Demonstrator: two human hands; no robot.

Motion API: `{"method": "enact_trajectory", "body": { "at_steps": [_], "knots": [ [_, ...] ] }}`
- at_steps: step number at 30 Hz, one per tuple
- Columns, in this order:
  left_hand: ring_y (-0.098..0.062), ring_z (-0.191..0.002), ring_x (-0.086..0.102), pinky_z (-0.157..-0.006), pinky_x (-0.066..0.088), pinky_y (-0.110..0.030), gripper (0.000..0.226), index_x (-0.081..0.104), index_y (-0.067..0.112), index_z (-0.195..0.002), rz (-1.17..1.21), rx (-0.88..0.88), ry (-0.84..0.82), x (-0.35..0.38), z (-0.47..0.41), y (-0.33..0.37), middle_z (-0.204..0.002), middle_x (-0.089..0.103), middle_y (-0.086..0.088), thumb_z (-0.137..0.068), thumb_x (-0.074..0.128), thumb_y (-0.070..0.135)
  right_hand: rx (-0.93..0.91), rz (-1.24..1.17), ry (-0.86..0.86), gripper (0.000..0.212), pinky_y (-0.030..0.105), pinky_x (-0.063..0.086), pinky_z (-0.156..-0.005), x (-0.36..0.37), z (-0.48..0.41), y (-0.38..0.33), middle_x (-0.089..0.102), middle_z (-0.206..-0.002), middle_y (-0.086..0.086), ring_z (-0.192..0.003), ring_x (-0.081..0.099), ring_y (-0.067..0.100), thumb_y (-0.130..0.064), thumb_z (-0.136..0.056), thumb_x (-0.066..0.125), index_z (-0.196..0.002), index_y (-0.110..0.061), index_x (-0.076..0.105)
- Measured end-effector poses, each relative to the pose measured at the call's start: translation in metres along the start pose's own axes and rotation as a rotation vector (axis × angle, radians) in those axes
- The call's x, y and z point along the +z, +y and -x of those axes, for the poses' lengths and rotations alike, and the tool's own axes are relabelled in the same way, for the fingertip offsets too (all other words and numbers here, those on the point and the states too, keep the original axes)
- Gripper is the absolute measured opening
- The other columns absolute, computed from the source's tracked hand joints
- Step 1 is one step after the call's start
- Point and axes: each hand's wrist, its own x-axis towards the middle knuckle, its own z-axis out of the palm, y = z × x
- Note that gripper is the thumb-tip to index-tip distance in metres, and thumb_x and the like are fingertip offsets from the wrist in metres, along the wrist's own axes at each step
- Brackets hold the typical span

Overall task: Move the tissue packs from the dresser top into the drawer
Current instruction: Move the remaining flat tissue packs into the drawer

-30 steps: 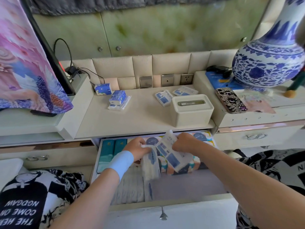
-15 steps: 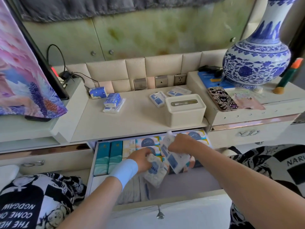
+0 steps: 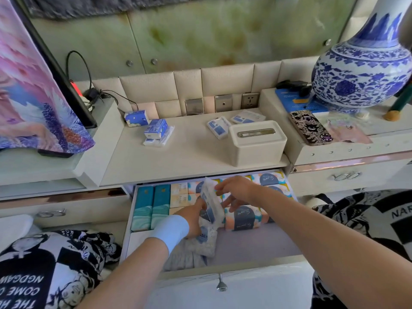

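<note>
Hands meet inside the open white drawer. The right hand pinches the top edge of a clear-wrapped white-and-blue tissue pack, which stands upright on edge. The left hand, fingers curled, grips a crinkly clear-wrapped soft pack just below it. Held so thinly, the upright pack could slip, or be left standing tall and catch the lip of the cream bench at closing. Forcing it down may shove the orange-and-white packs askew. Small blue packs lie far left on the bench.
</note>
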Motion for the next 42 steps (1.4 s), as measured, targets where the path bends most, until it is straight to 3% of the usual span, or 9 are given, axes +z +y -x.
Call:
{"method": "enact_trajectory", "body": {
  "at_steps": [4,8,11,16,22,29,34,37,42],
  "knots": [
    [-0.029,-0.085,0.063,-0.064,0.06,-0.035,0.076,0.016,0.034,-0.154,0.083,-0.093,-0.019,0.005,-0.004,-0.001,-0.135,0.052,-0.007,-0.09,0.053,0.011,-0.021,-0.036,-0.175,0.04,0.042,0.06,-0.075,0.009,-0.005,-0.001,0.069,-0.119,0.007,-0.095,0.074,0.027,0.005,-0.096,0.039,-0.127,-0.012,0.059],
    [-0.028,-0.093,0.07,-0.07,0.057,-0.031,0.036,0.058,0.006,-0.13,0.096,-0.135,0.005,0.009,-0.009,-0.003,-0.119,0.067,-0.012,-0.098,0.048,0.02,-0.04,0.019,-0.13,0.04,0.038,0.061,-0.072,0.016,-0.018,-0.001,0.069,-0.12,0.009,-0.09,0.075,0.022,0.004,-0.098,0.043,-0.131,-0.014,0.056],
    [-0.023,-0.092,0.065,-0.077,0.051,-0.029,0.036,0.063,0.006,-0.122,0.038,-0.106,0.024,0.015,-0.012,-0.006,-0.117,0.068,-0.01,-0.099,0.048,0.029,-0.026,0.037,-0.122,0.041,0.037,0.061,-0.071,0.023,-0.026,0.0,0.069,-0.118,0.011,-0.087,0.075,0.022,0.004,-0.096,0.049,-0.131,-0.016,0.053],
    [-0.033,-0.127,0.049,-0.102,0.042,-0.035,0.044,0.046,0.007,-0.142,0.067,-0.12,-0.054,0.016,-0.013,-0.009,-0.142,0.048,-0.013,-0.098,0.05,0.009,-0.001,0.269,-0.055,0.033,0.033,0.059,-0.065,0.041,-0.034,-0.002,0.068,-0.1,0.012,-0.079,0.069,0.025,-0.014,-0.092,0.066,-0.124,-0.016,0.058],
    [-0.031,-0.11,0.061,-0.088,0.055,-0.042,0.078,0.004,0.033,-0.155,0.303,-0.04,0.055,0.008,-0.004,-0.029,-0.138,0.053,-0.01,-0.097,0.054,0.026,0.126,0.242,-0.153,0.061,0.033,0.052,-0.065,0.063,-0.037,-0.014,0.068,-0.088,0.012,-0.069,0.063,0.026,-0.065,-0.082,0.053,-0.104,-0.01,0.065],
    [-0.03,-0.089,0.073,-0.081,0.06,-0.041,0.036,0.061,0.009,-0.127,0.301,-0.074,-0.114,0.005,0.003,-0.014,-0.118,0.067,-0.013,-0.093,0.05,0.017,0.073,0.435,0.03,0.012,0.045,0.062,-0.072,0.045,-0.02,-0.019,0.068,-0.098,0.023,-0.082,0.07,0.039,-0.014,-0.089,0.051,-0.095,-0.004,0.056],
    [-0.016,-0.049,0.064,-0.045,0.051,-0.025,0.012,0.056,0.011,-0.083,0.217,-0.218,-0.139,0.002,0.007,-0.007,-0.088,0.067,-0.009,-0.092,0.052,0.017,0.073,0.785,0.165,0.014,0.028,0.052,-0.064,0.01,0.007,-0.017,0.063,-0.087,0.006,-0.078,0.063,0.022,-0.021,-0.083,0.057,-0.094,-0.011,0.057],
    [-0.014,-0.056,0.061,-0.046,0.048,-0.019,0.008,0.058,0.009,-0.095,0.273,-0.226,-0.096,0.004,0.003,-0.006,-0.1,0.068,-0.011,-0.094,0.054,0.016,0.174,0.791,0.077,0.011,0.027,0.054,-0.056,0.0,0.029,-0.004,0.064,-0.086,0.009,-0.067,0.063,0.023,-0.017,-0.08,0.062,-0.084,-0.012,0.054],
    [-0.024,-0.074,0.073,-0.062,0.053,-0.027,0.037,0.056,0.009,-0.118,0.244,-0.215,-0.235,0.021,0.006,0.003,-0.098,0.072,-0.009,-0.089,0.055,0.034,0.41,0.712,-0.139,0.05,0.044,0.059,-0.083,0.028,0.035,0.025,0.065,-0.115,0.029,-0.089,0.073,0.035,-0.015,-0.089,0.042,-0.135,0.002,0.032]
  ]
}}
